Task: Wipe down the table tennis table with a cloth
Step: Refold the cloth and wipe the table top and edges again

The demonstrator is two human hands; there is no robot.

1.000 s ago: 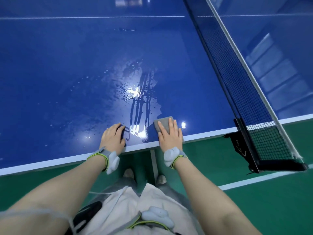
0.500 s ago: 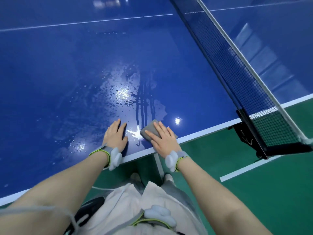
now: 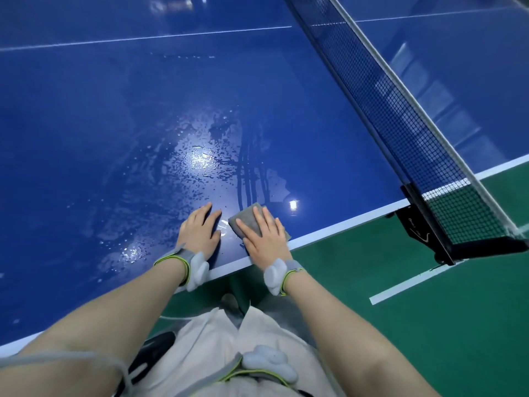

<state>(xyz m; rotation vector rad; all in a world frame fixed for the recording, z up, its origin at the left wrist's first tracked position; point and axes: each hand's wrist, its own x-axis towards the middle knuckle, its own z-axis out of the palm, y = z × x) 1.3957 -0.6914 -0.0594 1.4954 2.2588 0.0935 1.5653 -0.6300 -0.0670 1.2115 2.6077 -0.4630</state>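
Observation:
The blue table tennis table (image 3: 114,116) fills most of the view, wet with droplets and streaks near its front edge. A small grey cloth (image 3: 246,218) lies flat on the table close to the white edge line. My right hand (image 3: 264,237) presses on the cloth with straight fingers, covering its near half. My left hand (image 3: 199,233) rests flat on the wet surface just left of the cloth, fingers straight, holding nothing.
The dark net (image 3: 400,110) with a white top band runs diagonally on the right, clamped to the table side by a black bracket (image 3: 420,227). Below the edge lies green floor (image 3: 429,325) with a white line. My legs stand under the table edge.
The cloth under my right hand slid left, close to my left hand, and turned slightly. My left hand stayed flat in place. The view tilted.

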